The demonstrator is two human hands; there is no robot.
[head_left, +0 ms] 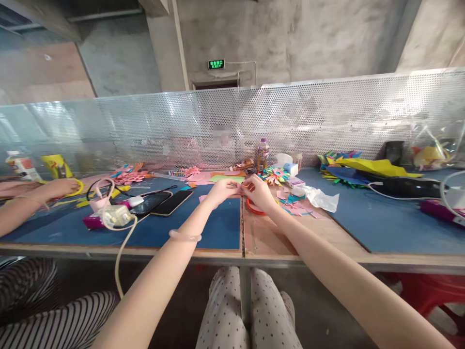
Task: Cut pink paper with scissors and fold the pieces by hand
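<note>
My left hand (221, 191) and my right hand (259, 191) meet over the table's middle, fingertips pinched close together. Between them is a small piece of paper, mostly hidden by the fingers. A red-orange loop (253, 207), perhaps a scissors handle, lies under my right hand. Just behind my hands rest a green paper sheet (218, 178) and pink paper. A multicoloured paper flower (276, 175) sits beyond my right hand. Pink and blue paper scraps (300, 207) are scattered to its right, beside a crumpled white wrapper (322, 198).
At left, phones (173, 202) and a power strip (116, 215) with cables lie on the blue board (214, 232). A co-worker's hand (67, 186) holds yellow-handled scissors. A drink bottle (263, 155) stands at the back before a perforated metal screen (163, 126). Yellow paper (378, 167) lies right.
</note>
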